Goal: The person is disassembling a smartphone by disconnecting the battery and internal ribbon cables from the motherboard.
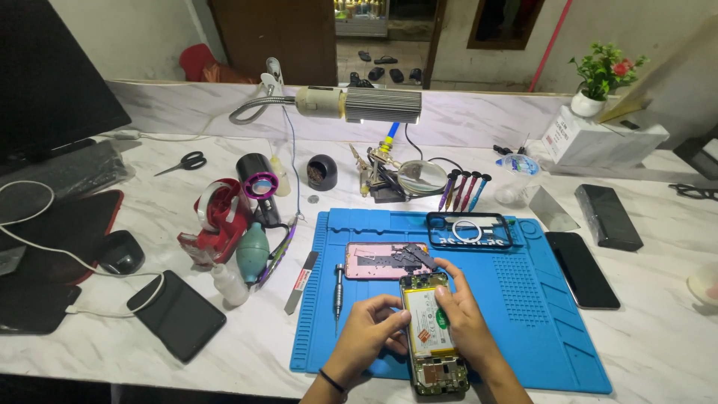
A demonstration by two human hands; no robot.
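Opened phone, back cover off, battery and circuit boards exposed, lying lengthwise on the blue work mat near its front edge. Left hand half curled, fingertips pressing the phone's left edge. Right hand loosely bent, fingers resting on the battery and right side; whether pinching anything, cannot tell. Just beyond, a pink back cover; beside it a screwdriver. Farther off, a clear phone case.
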